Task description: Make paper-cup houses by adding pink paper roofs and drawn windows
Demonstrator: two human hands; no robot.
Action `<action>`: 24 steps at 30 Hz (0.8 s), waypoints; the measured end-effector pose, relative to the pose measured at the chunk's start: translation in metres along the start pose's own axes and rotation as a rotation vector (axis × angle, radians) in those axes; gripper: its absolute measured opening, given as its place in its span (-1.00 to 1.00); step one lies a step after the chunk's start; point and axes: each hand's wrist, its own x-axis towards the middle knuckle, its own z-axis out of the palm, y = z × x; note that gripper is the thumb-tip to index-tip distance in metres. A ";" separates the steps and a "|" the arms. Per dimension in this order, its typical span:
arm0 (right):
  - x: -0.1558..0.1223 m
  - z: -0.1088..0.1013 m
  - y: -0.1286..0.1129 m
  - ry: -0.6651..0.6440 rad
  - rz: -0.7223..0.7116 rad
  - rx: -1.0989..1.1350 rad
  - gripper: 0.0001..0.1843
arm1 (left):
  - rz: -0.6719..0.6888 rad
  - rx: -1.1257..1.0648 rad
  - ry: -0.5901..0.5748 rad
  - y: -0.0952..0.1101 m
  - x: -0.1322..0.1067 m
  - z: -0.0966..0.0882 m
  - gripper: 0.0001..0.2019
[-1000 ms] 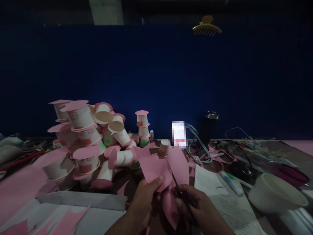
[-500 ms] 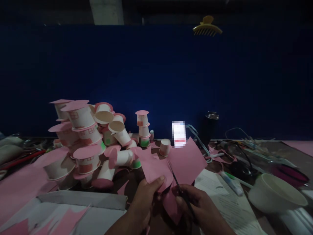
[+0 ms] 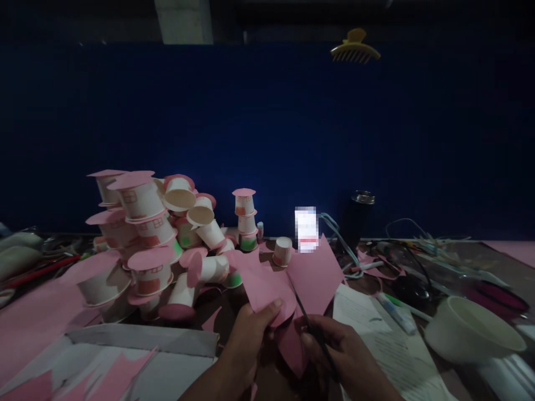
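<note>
A sheet of pink paper (image 3: 315, 275) is pinched between the thumb and fingers of my left hand (image 3: 251, 340), thumb on top. My right hand (image 3: 336, 345) is closed round a pair of dark scissors (image 3: 317, 334). Their blades reach up into a cut in the paper, just right of my left thumb. One pink flap hangs down between my hands, and another part spreads out to the right of the blades. Just beyond the paper stands a small paper cup (image 3: 282, 252), upside down.
Pink-topped paper cups (image 3: 146, 273) are heaped at the left, with a three-cup stack (image 3: 246, 220) beside them. A white box (image 3: 167, 367) holds pink scraps. Printed sheets (image 3: 371, 328), a white bowl (image 3: 468, 334), a lit phone (image 3: 306, 229) and a dark bottle (image 3: 357, 220) are to the right.
The right part of the pink paper has turned slightly and its right corner has shifted left. Both hands stay in nearly the same place, still gripping paper and scissors.
</note>
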 end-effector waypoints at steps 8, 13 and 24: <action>0.001 0.002 -0.002 0.013 -0.003 0.021 -0.61 | 0.017 0.031 -0.001 0.000 0.001 -0.001 -0.63; 0.000 0.005 0.000 0.066 0.011 0.058 -0.59 | 0.027 0.038 0.021 0.001 0.000 -0.002 -0.63; 0.002 0.005 0.001 0.044 0.078 0.113 -0.51 | 0.015 -0.001 0.041 0.003 -0.005 0.005 -0.70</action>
